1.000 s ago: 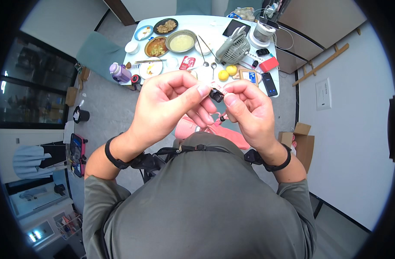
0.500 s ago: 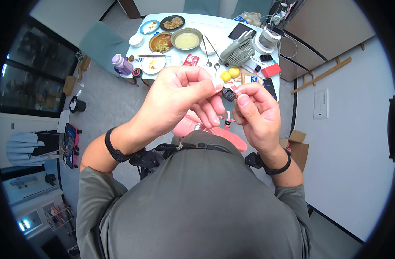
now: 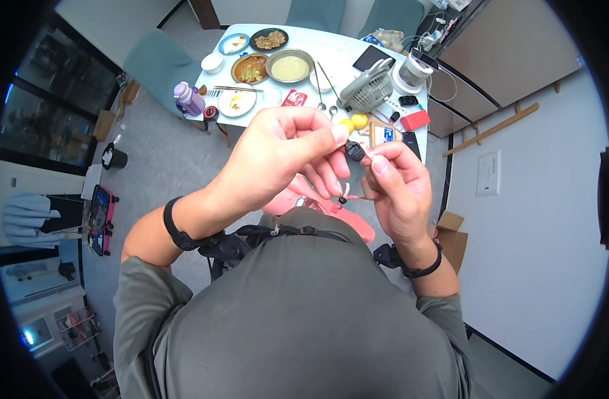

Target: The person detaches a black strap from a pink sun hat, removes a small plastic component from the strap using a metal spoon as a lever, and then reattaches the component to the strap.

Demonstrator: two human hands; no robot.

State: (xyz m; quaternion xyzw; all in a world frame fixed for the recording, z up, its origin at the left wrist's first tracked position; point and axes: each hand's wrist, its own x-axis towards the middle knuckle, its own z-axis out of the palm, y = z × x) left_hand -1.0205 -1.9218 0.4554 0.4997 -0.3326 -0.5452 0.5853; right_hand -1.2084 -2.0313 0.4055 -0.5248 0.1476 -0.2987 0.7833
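Note:
Between my two hands, in front of the table, is a small black plastic buckle [image 3: 355, 151] on a thin pink strap [image 3: 368, 156]. The thumb and fingertips of my left hand [image 3: 271, 149] pinch the buckle's left end, its other fingers loosely curled. On the strap at the buckle's right side, my right hand [image 3: 401, 189] closes thumb against fingers. Below them, a pink fabric item [image 3: 354, 223] lies over my lap, partly hidden by my hands and shirt. A second small black fitting [image 3: 343, 199] hangs on another pink strap.
Beyond my hands a white table [image 3: 344, 50] bears a large bowl [image 3: 290, 66], several plates of food, two yellow fruits [image 3: 359, 121], a grey fan [image 3: 371, 86] and a black phone [image 3: 411, 145]. A purple bottle [image 3: 188, 98] stands at its left edge. A cardboard box [image 3: 453, 243] sits at right.
The buckle has turned, its face showing more, and sits slightly lower and further right. My right hand has shifted a little down. Both hands keep their pinch, and the view has shifted slightly.

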